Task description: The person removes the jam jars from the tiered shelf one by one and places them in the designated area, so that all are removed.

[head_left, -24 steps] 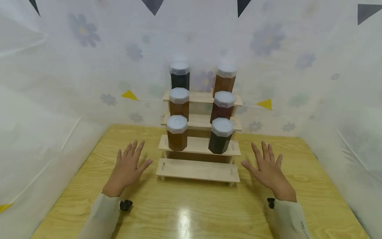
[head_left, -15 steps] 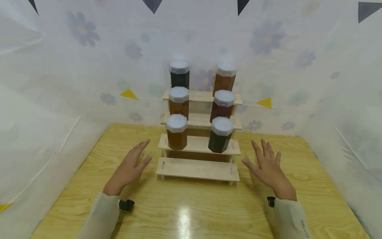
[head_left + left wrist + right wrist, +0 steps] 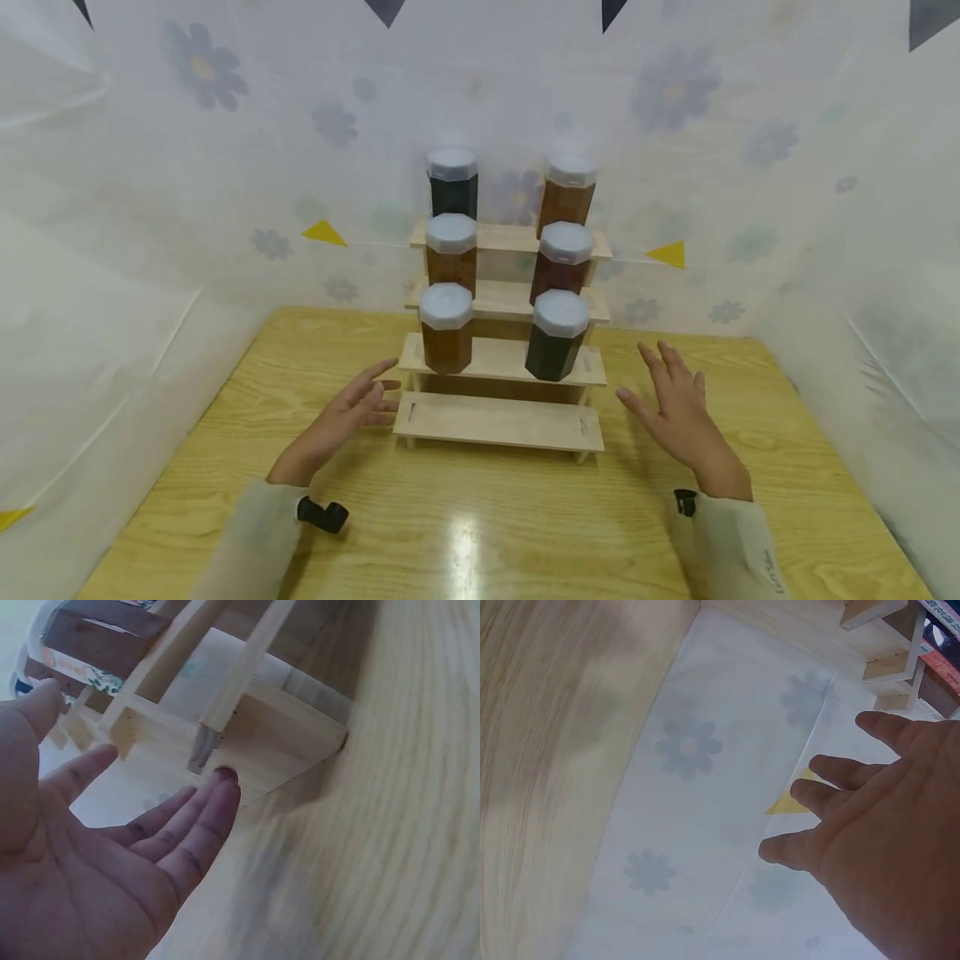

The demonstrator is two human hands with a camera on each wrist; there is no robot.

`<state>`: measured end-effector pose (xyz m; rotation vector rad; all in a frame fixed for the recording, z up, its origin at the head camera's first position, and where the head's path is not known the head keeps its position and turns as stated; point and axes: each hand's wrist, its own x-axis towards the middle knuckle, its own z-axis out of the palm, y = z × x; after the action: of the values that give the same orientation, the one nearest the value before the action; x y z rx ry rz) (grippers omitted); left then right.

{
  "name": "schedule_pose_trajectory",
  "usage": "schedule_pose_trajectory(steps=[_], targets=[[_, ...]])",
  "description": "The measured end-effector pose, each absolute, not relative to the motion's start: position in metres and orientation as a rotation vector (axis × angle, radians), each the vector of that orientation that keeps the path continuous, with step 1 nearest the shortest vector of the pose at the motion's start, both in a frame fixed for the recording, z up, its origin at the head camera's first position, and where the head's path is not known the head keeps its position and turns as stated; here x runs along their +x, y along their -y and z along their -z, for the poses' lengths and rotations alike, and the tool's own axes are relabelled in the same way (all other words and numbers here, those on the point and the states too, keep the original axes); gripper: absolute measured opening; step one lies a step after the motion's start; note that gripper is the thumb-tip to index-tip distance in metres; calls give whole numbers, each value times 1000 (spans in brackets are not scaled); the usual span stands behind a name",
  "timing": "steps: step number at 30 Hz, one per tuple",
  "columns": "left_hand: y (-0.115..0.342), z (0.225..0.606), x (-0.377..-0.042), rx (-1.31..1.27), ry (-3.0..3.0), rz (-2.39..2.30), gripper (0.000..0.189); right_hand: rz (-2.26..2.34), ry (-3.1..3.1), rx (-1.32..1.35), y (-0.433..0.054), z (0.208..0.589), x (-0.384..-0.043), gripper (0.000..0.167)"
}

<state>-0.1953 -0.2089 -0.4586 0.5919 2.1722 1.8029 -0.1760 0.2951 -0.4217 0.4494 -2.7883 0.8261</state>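
Observation:
A stepped wooden rack (image 3: 498,422) stands mid-table, with white-lidded jars in two columns on its upper three steps. On the left are an amber jar (image 3: 447,337), a brown jar (image 3: 452,265) and a dark jar (image 3: 453,192). The right column has a dark green jar (image 3: 555,346), a deep red jar (image 3: 559,271) and an orange-brown jar (image 3: 567,200). My left hand (image 3: 341,425) is beside the rack's left end, palm turned toward it, fingers extended and holding nothing. Off the right end, my right hand (image 3: 678,417) hovers with spread fingers, also holding nothing.
The rack's lowest step bears no jar. Beneath everything is a wood-grain table (image 3: 465,517). A white flowered cloth (image 3: 300,100) hangs behind it and along both sides, with yellow pennants (image 3: 326,233) on a string.
My left hand has turned from palm-down to palm facing the rack and has come in to its left end. The right hand has barely shifted; the jars stand as before.

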Motion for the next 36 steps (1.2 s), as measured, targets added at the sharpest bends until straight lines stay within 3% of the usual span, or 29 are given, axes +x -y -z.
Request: schedule_pose_trajectory(steps=[8, 20, 28, 36], targets=[[200, 467, -197, 573, -2182, -1741, 42, -1011, 2718, 500, -297, 397, -181, 74], [190, 475, -196, 528, -2096, -1863, 34, -921, 2642, 658, -293, 310, -213, 71], [191, 478, -195, 547, -2060, -1847, 41, -745, 2728, 634, -278, 255, -244, 74], [191, 481, -197, 549, -2082, -1831, 44, -725, 2674, 691, -262, 228, -283, 76]])
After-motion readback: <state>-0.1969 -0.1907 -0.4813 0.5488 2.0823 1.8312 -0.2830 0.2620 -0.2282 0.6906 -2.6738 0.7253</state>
